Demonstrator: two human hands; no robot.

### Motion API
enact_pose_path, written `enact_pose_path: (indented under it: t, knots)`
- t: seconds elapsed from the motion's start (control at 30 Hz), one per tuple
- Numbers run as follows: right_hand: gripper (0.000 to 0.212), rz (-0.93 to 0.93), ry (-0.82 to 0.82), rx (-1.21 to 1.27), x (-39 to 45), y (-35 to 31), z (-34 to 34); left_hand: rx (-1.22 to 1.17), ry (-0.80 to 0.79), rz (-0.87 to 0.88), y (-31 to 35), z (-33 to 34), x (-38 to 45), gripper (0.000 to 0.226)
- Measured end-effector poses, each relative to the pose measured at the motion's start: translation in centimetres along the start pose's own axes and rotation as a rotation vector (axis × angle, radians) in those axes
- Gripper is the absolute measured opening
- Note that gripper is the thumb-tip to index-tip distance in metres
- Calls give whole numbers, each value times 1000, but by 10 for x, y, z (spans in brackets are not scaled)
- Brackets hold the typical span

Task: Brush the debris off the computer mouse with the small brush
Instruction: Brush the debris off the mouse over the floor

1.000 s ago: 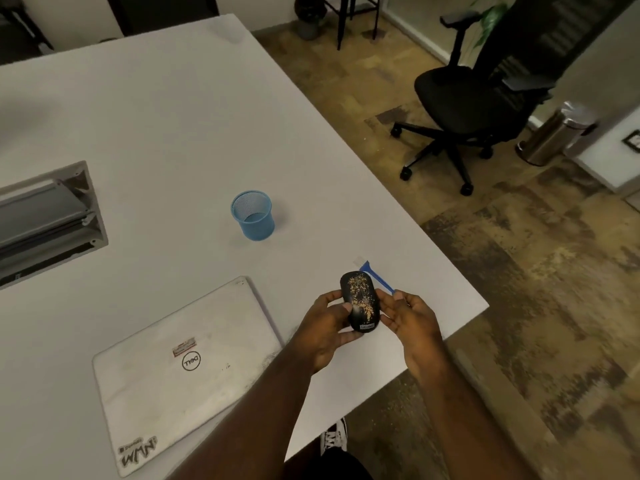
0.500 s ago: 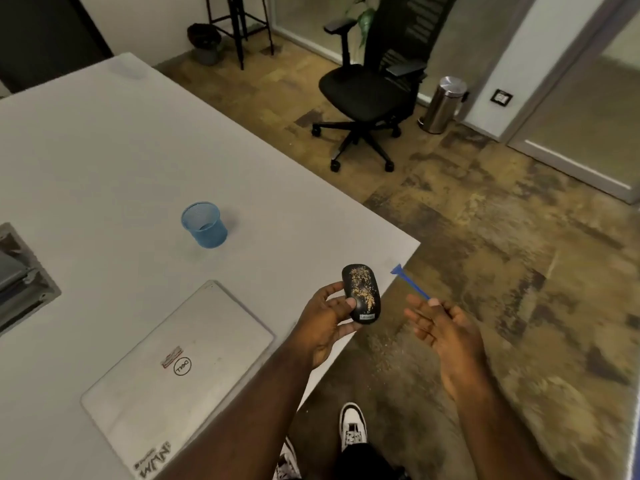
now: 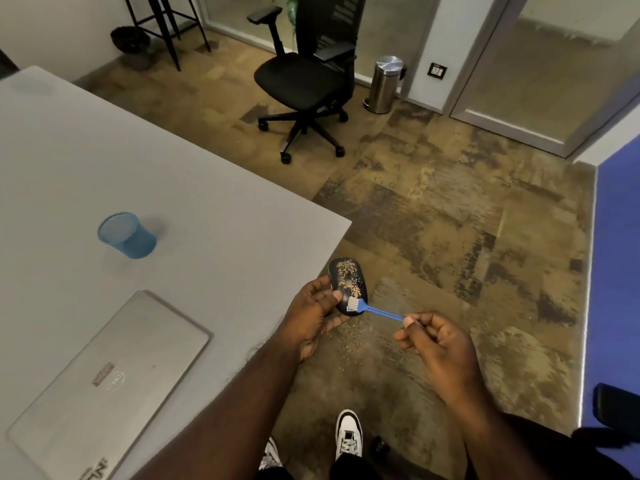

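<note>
Just past the corner of the white surface (image 3: 180,188), above the floor, the black computer mouse (image 3: 347,285) is held in the left hand (image 3: 317,315), with the fingers closed around its side. Its top is covered with tan debris (image 3: 348,277). The small brush (image 3: 372,308), blue with pale bristles, is gripped at the end of its thin handle by the right hand (image 3: 438,351), which is closed into a loose fist. The bristles are touching the near end of the mouse. On the surface a blue cup (image 3: 126,235) and a closed silver laptop (image 3: 104,379) are seen, well apart from both hands. Some crumbs are seen on the floor below.
</note>
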State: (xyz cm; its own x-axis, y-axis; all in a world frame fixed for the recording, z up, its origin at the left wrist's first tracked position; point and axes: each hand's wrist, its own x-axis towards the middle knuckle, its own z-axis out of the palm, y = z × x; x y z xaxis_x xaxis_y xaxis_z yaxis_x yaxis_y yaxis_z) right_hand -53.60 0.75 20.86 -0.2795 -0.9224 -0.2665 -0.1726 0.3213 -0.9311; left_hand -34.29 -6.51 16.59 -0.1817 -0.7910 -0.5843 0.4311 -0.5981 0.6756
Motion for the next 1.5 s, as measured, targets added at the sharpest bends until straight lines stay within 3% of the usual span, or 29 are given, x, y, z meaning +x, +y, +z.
enact_pose_path:
  t: [0.33, 0.63, 0.8, 1.07, 1.3, 1.5]
  knots:
    - [15, -85, 2, -218, 21, 4, -40, 14, 83, -23, -24, 37, 16, 43]
    - [14, -92, 101, -276, 43, 12, -71, 87, 48, -13, -38, 64, 26, 29]
    - [11, -78, 162, -349, 52, 25, -87, 107, 78, -27, -44, 77, 30, 37]
    - [9, -108, 59, -219, 43, 28, -96, 94, 92, -12, -48, 89, 37, 38]
    - [7, -82, 195, -262, 48, 40, -107, 102, 97, -20, -53, 93, 39, 43]
    - [7, -84, 109, -226, 44, 39, -103, 85, 78, -20, -55, 97, 41, 41]
